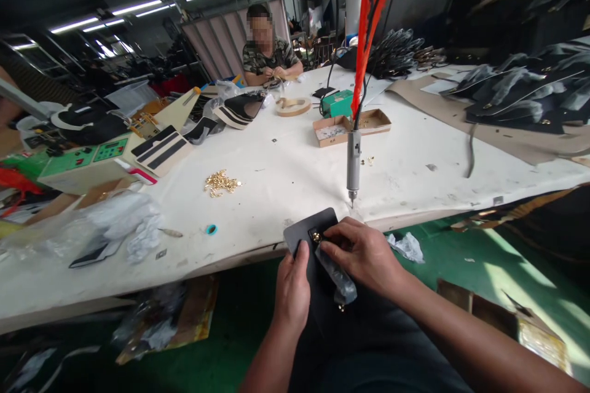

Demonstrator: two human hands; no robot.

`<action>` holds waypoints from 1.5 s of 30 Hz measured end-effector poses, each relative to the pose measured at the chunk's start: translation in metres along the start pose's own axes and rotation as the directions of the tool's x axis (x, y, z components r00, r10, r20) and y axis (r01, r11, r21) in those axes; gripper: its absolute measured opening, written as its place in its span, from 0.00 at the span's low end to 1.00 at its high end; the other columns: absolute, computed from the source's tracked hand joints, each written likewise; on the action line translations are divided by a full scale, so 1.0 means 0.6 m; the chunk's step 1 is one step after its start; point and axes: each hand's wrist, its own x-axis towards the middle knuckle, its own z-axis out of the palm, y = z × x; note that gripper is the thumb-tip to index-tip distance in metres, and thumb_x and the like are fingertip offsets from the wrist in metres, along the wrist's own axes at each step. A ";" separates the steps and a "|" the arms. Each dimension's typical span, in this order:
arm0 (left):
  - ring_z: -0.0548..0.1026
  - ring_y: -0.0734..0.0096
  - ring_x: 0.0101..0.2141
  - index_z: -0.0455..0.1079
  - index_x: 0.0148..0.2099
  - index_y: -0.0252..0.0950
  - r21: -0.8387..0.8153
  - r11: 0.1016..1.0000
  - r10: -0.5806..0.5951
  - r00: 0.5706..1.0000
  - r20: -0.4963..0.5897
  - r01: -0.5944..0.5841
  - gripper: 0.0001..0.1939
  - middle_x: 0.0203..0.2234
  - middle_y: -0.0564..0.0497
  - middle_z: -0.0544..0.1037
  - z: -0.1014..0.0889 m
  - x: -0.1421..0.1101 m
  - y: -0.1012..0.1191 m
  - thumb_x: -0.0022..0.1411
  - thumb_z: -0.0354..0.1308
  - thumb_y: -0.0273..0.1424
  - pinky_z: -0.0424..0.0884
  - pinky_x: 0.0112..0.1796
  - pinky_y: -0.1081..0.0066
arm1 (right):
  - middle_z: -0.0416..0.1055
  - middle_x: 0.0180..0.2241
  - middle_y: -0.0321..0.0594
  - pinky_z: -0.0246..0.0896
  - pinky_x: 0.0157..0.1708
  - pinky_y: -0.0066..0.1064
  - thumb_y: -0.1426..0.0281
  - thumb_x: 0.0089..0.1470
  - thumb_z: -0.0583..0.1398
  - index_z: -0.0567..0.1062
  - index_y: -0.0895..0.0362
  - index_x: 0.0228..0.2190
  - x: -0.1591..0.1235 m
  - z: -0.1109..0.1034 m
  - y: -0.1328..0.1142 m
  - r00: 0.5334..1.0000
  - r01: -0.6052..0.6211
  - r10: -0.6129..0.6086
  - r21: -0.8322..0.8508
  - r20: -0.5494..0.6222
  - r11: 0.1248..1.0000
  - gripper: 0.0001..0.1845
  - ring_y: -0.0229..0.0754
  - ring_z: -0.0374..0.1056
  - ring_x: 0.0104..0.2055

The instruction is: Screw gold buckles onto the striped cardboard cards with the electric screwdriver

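My left hand [294,285] grips the left side of a black leather panel [310,223], thumb on top, just off the table's front edge. A plastic-wrapped strap handle [338,276] lies along the panel. At the handle's upper end sits a small gold fitting [316,237]. My right hand [364,252] is closed at that end, its thumb and fingers pinching by the gold fitting; exactly what lies between the fingertips is hidden. Right above hangs a grey electric screwdriver [353,163], its tip pointing down, apart from my hands.
On the white table [286,166] lie a pile of gold hardware [221,183] and a blue tape roll [211,229]. Cardboard trays [332,131] stand behind the screwdriver. Black pieces with wrapped handles [516,98] are heaped at right. A person [270,55] sits across the table.
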 end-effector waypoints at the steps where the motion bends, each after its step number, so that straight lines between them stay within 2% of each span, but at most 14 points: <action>1: 0.82 0.50 0.53 0.82 0.56 0.36 0.019 1.000 0.007 1.000 0.026 -0.007 0.28 0.50 0.43 0.86 -0.001 -0.002 0.001 0.68 0.62 0.54 0.74 0.57 0.59 | 0.77 0.33 0.36 0.64 0.30 0.31 0.64 0.59 0.69 0.83 0.52 0.38 0.004 0.006 0.000 1.000 -0.015 0.015 -0.019 0.007 1.000 0.06 0.40 0.72 0.31; 4: 0.80 0.49 0.56 0.82 0.56 0.37 0.111 0.993 0.033 0.998 0.053 -0.039 0.27 0.53 0.44 0.85 -0.004 -0.008 0.007 0.70 0.60 0.53 0.73 0.59 0.61 | 0.77 0.30 0.35 0.62 0.28 0.30 0.63 0.57 0.70 0.80 0.53 0.34 0.010 0.020 0.000 0.998 -0.058 0.058 -0.021 0.019 0.998 0.07 0.40 0.71 0.29; 8: 0.80 0.49 0.55 0.82 0.56 0.38 0.201 0.977 0.059 0.997 0.051 -0.068 0.27 0.52 0.45 0.85 -0.008 -0.010 0.016 0.73 0.56 0.54 0.74 0.56 0.63 | 0.75 0.26 0.33 0.61 0.25 0.30 0.61 0.57 0.69 0.77 0.53 0.32 0.011 0.026 0.001 0.991 -0.108 0.107 0.019 0.075 0.994 0.10 0.39 0.69 0.25; 11: 0.80 0.49 0.54 0.82 0.56 0.38 0.185 0.981 0.053 0.996 0.065 -0.064 0.27 0.51 0.45 0.85 -0.011 -0.005 0.021 0.73 0.56 0.53 0.74 0.55 0.63 | 0.77 0.28 0.35 0.65 0.30 0.32 0.63 0.58 0.69 0.77 0.53 0.34 0.014 0.026 0.004 0.998 0.053 -0.051 -0.065 0.027 0.997 0.08 0.41 0.73 0.29; 14: 0.80 0.50 0.54 0.81 0.56 0.38 0.148 0.988 0.037 0.996 0.082 -0.049 0.26 0.51 0.45 0.85 -0.014 0.000 0.021 0.73 0.57 0.52 0.73 0.56 0.63 | 0.79 0.31 0.39 0.68 0.34 0.34 0.66 0.62 0.67 0.78 0.53 0.40 0.016 0.026 0.005 0.972 0.234 -0.236 -0.112 -0.008 0.966 0.06 0.44 0.75 0.32; 17: 0.80 0.50 0.53 0.81 0.56 0.38 0.165 0.985 0.036 0.996 0.078 -0.049 0.26 0.50 0.46 0.86 -0.018 0.000 0.020 0.74 0.56 0.52 0.72 0.56 0.63 | 0.80 0.35 0.41 0.70 0.34 0.34 0.69 0.65 0.65 0.79 0.54 0.44 0.018 0.028 0.005 0.942 0.334 -0.335 -0.079 0.004 0.939 0.06 0.43 0.77 0.34; 22: 0.81 0.51 0.47 0.81 0.54 0.36 0.238 0.970 0.026 0.998 0.065 -0.041 0.27 0.45 0.45 0.86 -0.025 -0.004 0.018 0.74 0.55 0.53 0.73 0.52 0.63 | 0.80 0.40 0.42 0.73 0.39 0.33 0.70 0.65 0.67 0.80 0.53 0.47 0.023 0.023 0.010 0.903 0.428 -0.429 0.044 0.026 0.903 0.09 0.42 0.78 0.39; 26: 0.81 0.51 0.46 0.81 0.53 0.36 0.197 0.980 0.021 0.996 0.088 -0.038 0.27 0.45 0.46 0.86 -0.028 -0.005 0.019 0.73 0.56 0.53 0.73 0.50 0.63 | 0.79 0.41 0.42 0.73 0.39 0.31 0.71 0.66 0.67 0.80 0.53 0.50 0.033 0.014 0.023 0.880 0.449 -0.462 0.125 0.107 0.885 0.11 0.41 0.77 0.40; 31: 0.81 0.52 0.43 0.82 0.49 0.34 0.168 0.985 0.013 0.994 0.111 -0.032 0.28 0.39 0.46 0.86 -0.024 -0.010 0.025 0.73 0.56 0.54 0.74 0.49 0.64 | 0.79 0.40 0.42 0.73 0.39 0.32 0.73 0.65 0.67 0.82 0.53 0.48 0.034 0.016 0.035 0.851 0.518 -0.521 0.065 0.059 0.853 0.11 0.42 0.77 0.40; 34: 0.81 0.51 0.47 0.81 0.52 0.35 0.093 0.996 0.004 0.992 0.125 -0.016 0.27 0.44 0.46 0.86 -0.017 -0.012 0.027 0.73 0.56 0.53 0.73 0.52 0.63 | 0.80 0.38 0.41 0.72 0.38 0.33 0.73 0.64 0.68 0.83 0.52 0.46 0.025 0.023 0.034 0.851 0.525 -0.525 -0.012 -0.015 0.851 0.09 0.43 0.77 0.38; 38: 0.80 0.49 0.52 0.81 0.54 0.35 0.010 1.000 -0.011 0.994 0.112 0.010 0.26 0.49 0.44 0.85 -0.010 -0.013 0.025 0.72 0.58 0.52 0.71 0.55 0.63 | 0.80 0.36 0.40 0.71 0.36 0.35 0.73 0.63 0.68 0.83 0.52 0.45 0.015 0.029 0.026 0.873 0.475 -0.481 -0.083 -0.082 0.876 0.08 0.43 0.75 0.35; 42: 0.80 0.49 0.53 0.81 0.55 0.35 -0.087 0.995 -0.041 0.993 0.107 0.051 0.26 0.50 0.43 0.85 -0.012 -0.009 0.025 0.71 0.62 0.51 0.72 0.55 0.62 | 0.79 0.38 0.40 0.72 0.38 0.35 0.72 0.63 0.69 0.81 0.50 0.52 0.009 0.020 0.025 0.893 0.449 -0.447 0.032 -0.046 0.893 0.16 0.43 0.75 0.38; 45: 0.81 0.49 0.53 0.81 0.55 0.34 -0.209 0.975 -0.066 0.995 0.076 0.081 0.25 0.50 0.42 0.86 -0.012 -0.004 0.031 0.68 0.65 0.49 0.72 0.57 0.60 | 0.77 0.41 0.41 0.73 0.42 0.37 0.70 0.63 0.69 0.77 0.49 0.58 0.004 0.011 0.034 0.919 0.389 -0.382 0.075 -0.096 0.918 0.23 0.44 0.75 0.41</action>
